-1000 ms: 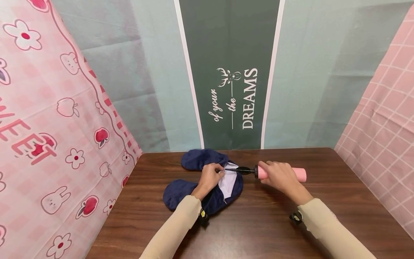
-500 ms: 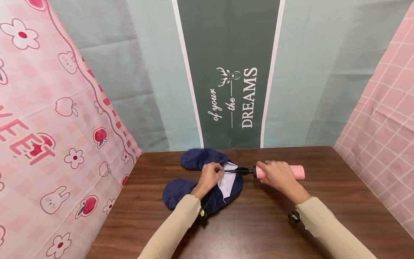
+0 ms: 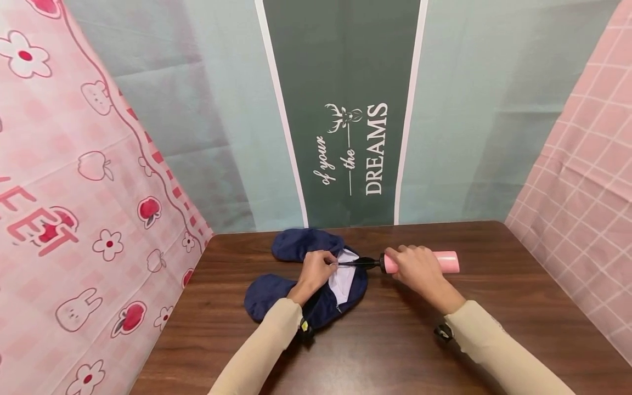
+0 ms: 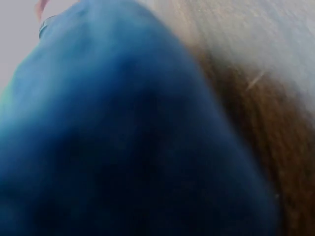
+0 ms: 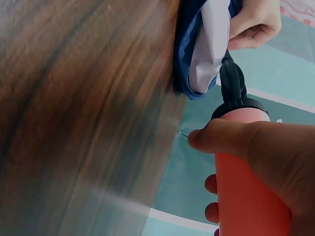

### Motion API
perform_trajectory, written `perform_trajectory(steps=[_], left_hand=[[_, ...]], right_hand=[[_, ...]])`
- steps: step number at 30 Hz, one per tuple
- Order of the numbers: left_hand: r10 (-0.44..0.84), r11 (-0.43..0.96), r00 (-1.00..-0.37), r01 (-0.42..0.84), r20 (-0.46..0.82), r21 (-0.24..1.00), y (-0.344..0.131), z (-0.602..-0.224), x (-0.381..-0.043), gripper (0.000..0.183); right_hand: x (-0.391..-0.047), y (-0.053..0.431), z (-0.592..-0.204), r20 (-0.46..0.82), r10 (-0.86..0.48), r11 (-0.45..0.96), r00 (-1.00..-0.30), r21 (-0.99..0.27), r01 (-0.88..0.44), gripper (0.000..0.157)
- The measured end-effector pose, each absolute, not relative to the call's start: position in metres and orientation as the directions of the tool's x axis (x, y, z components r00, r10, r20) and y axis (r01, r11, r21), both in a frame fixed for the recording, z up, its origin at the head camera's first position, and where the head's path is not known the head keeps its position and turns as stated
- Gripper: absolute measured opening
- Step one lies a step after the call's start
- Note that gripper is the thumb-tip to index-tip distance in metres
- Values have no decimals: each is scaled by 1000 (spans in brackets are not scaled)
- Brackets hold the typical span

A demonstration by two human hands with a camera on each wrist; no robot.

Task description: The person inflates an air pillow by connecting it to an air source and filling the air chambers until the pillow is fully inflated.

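We find right fingers point(image 5: 212, 212) clamped round the pink pump point(image 3: 448, 262), left fingers point(image 3: 322, 256) pinching its black nozzle point(image 3: 366, 263); a sideways tug could unseat it.

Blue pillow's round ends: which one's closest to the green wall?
The far end, at the table's back edge; the near end lies farther from the wall, beside the left sleeve.
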State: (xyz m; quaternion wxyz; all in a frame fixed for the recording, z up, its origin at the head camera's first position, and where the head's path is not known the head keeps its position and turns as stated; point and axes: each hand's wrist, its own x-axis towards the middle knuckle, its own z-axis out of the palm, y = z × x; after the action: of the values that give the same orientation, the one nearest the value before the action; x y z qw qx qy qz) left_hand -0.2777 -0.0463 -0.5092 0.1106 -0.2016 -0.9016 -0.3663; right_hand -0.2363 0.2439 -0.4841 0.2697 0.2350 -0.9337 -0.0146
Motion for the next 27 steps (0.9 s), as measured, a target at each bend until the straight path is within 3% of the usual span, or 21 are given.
perform_trajectory(steps=[27], left_hand=[[150,566,-941,333,303,754,-51,-518,-278,8]], right_hand=[[-224,225,-490,482,-402,912,-778,134,-388,36]])
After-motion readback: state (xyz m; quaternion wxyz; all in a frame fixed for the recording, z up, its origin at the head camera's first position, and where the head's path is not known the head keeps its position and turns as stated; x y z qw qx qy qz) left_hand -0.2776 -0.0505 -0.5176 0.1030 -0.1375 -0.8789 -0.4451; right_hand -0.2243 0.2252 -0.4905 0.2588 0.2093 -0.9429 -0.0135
